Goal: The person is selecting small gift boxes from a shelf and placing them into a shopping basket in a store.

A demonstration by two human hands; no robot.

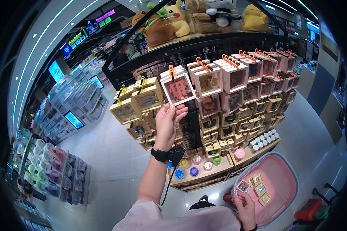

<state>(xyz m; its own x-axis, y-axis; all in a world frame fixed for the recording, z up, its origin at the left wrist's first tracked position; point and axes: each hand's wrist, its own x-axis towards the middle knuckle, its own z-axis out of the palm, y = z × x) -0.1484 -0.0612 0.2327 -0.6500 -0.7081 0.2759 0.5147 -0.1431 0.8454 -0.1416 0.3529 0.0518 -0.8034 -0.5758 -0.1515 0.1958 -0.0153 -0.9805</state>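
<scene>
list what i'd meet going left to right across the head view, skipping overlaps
Stacked containers, left hand, purple tub, dark shoe, green tub, right hand.

A shop, shown by the cashier sign (75,43) and stocked display rack (165,54).

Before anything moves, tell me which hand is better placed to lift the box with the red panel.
Likely the left hand: it touches the lower edge of the box, while the right hand is low by the pink basket.
</scene>
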